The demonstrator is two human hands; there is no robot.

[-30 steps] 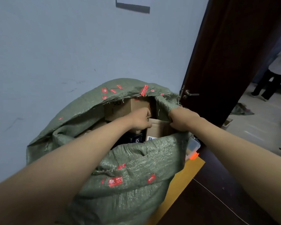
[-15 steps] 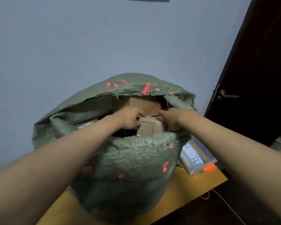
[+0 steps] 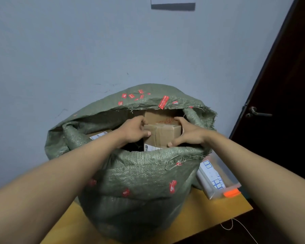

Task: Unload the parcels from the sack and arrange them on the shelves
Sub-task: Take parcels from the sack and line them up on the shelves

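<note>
1. Fingers of the left hand (image 3: pixel 134 131) and right hand (image 3: pixel 187 134) curl around opposite sides of a cardboard parcel (image 3: pixel 163 135).
2. Parcel sits upright in the mouth of the green woven sack (image 3: pixel 139 182).
3. Sack stands on a yellow table (image 3: pixel 209 213), against a grey wall.

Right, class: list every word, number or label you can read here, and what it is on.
None can be read.
Red stickers on the green sack: print blurred.
White label on the cardboard box: too small.
Red marks on the box behind: blurred.
White packet: only blue squares.
</note>
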